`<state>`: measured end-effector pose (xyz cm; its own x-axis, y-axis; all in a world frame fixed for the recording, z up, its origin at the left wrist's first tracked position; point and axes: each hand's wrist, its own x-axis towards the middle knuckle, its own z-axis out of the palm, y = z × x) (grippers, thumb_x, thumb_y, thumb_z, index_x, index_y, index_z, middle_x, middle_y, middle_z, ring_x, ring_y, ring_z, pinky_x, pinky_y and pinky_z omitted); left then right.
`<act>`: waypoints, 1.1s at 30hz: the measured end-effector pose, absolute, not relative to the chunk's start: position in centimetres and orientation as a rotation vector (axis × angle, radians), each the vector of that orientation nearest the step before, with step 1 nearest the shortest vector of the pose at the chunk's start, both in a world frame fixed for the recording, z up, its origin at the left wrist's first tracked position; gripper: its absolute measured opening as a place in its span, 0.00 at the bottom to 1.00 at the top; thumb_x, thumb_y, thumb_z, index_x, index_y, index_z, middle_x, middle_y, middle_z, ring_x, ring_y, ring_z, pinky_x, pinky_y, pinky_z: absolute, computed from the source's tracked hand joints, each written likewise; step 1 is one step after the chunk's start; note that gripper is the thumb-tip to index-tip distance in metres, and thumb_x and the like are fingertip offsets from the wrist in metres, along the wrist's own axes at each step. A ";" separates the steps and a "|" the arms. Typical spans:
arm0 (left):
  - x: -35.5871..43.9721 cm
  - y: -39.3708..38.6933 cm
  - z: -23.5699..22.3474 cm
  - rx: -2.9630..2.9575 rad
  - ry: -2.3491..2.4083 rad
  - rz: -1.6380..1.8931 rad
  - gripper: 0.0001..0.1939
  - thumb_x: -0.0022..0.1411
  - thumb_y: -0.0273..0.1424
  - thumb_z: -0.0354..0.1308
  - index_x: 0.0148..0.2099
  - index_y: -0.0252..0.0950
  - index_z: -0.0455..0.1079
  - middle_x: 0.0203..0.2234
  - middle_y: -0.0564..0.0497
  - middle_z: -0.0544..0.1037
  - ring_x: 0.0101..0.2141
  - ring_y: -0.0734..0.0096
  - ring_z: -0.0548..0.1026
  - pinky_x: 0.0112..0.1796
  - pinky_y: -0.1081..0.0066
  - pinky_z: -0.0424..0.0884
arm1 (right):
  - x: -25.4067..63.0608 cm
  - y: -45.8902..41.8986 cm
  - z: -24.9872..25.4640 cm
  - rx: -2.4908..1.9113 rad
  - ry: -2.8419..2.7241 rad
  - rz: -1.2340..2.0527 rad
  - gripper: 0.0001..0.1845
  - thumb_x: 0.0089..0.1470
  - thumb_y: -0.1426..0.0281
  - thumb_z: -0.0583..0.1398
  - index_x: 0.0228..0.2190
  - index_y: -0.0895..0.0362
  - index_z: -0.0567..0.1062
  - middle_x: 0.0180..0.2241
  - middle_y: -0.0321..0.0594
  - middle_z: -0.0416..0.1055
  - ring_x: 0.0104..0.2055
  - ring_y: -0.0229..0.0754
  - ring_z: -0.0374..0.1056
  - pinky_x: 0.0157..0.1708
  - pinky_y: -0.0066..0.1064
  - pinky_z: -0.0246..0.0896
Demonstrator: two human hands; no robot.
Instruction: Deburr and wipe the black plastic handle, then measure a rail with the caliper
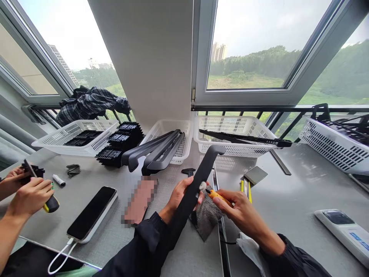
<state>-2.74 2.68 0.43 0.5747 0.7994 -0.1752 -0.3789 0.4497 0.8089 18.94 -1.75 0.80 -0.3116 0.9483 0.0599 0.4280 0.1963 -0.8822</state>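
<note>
My left hand (179,194) is closed around a long black plastic trim piece (198,179) with a hooked far end, which slants up and away from me. My right hand (240,206) grips a small tool with an orange handle (219,197). Its dark tip points at the edge of the trim piece, near a small white round thing (203,186) by my left fingertips; what this is, I cannot make out. Beneath my hands lies a grey cloth (206,217). A black tool (188,172) rests just beyond my left hand, partly covered.
White baskets hold similar trim pieces (164,154), black strips (239,137) and black parts (86,137). A phone (92,213), a pixelated flat object (141,202), a yellow cutter (246,188) and a white device (343,232) lie around. At left, another person's hands (31,196) work with a knife.
</note>
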 end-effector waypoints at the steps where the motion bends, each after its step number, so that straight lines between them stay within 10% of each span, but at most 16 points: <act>1: -2.8 2.7 0.4 0.804 0.592 0.772 0.34 0.64 0.57 0.60 0.50 0.28 0.78 0.18 0.53 0.73 0.13 0.76 0.62 0.15 0.75 0.56 | 18.9 -1.8 0.8 -1.284 -1.846 1.057 0.33 0.70 0.42 0.54 0.24 0.55 0.65 0.24 0.31 0.50 0.27 0.36 0.46 0.26 0.32 0.37; 24: -2.9 2.7 0.2 0.784 0.571 0.706 0.33 0.70 0.54 0.53 0.52 0.27 0.78 0.14 0.54 0.71 0.13 0.74 0.62 0.17 0.75 0.59 | 18.9 -1.8 0.1 -1.298 -1.841 0.990 0.32 0.70 0.43 0.55 0.25 0.56 0.65 0.25 0.32 0.52 0.27 0.36 0.49 0.27 0.31 0.40; 33: -2.5 2.5 1.1 0.738 0.621 0.785 0.31 0.60 0.54 0.64 0.49 0.29 0.78 0.17 0.56 0.71 0.15 0.75 0.66 0.17 0.75 0.61 | 18.7 -2.2 0.4 -1.255 -1.926 1.096 0.32 0.71 0.44 0.55 0.26 0.56 0.66 0.25 0.32 0.52 0.28 0.36 0.48 0.28 0.32 0.41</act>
